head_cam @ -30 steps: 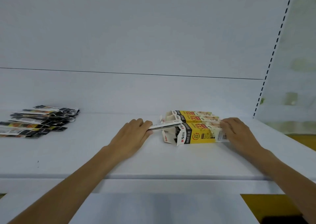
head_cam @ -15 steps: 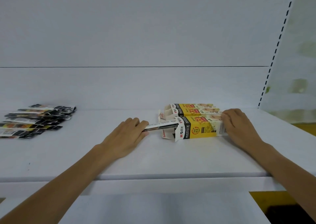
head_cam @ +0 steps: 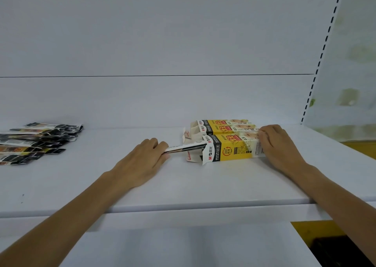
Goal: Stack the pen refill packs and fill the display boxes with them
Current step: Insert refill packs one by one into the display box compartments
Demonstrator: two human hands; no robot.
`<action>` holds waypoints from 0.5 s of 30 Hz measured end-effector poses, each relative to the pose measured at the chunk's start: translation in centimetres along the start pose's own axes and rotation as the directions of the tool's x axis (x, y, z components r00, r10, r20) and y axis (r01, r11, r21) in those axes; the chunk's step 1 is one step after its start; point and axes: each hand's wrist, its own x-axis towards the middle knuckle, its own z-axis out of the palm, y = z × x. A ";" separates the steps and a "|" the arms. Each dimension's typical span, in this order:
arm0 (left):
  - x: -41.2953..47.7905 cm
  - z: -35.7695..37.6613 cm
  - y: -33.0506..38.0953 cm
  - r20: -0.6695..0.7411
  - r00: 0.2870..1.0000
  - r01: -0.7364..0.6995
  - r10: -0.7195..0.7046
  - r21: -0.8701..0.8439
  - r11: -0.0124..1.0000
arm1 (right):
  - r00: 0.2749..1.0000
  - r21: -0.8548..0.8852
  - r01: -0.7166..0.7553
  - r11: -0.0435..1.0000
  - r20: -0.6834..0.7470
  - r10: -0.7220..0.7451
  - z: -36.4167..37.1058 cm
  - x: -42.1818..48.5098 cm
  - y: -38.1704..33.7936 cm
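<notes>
Three yellow, black and white display boxes lie side by side on the white shelf point(head_cam: 203, 187), open ends to the left. The nearest display box point(head_cam: 230, 150) has its flaps open. My left hand point(head_cam: 142, 161) grips a stack of refill packs point(head_cam: 184, 147) whose far end sits inside that box's mouth. My right hand point(head_cam: 278, 146) holds the box's right end, fingers curled over its top edge. The other two boxes point(head_cam: 223, 126) lie just behind it.
A loose pile of refill packs point(head_cam: 34, 142) lies at the shelf's far left. The shelf's back wall is white, with a slotted upright point(head_cam: 319, 63) at the right. A lower shelf point(head_cam: 183, 246) shows below the front edge.
My left hand has held the packs at the box mouth throughout, shifting only slightly. The right hand stays on the box's right end. The view has shifted a little.
</notes>
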 end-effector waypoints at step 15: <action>0.3 -0.3 0.4 -0.029 0.999 -0.029 0.029 0.026 0.999 | 0.981 -0.235 0.164 0.958 -0.067 -0.185 0.4 0.2 0.6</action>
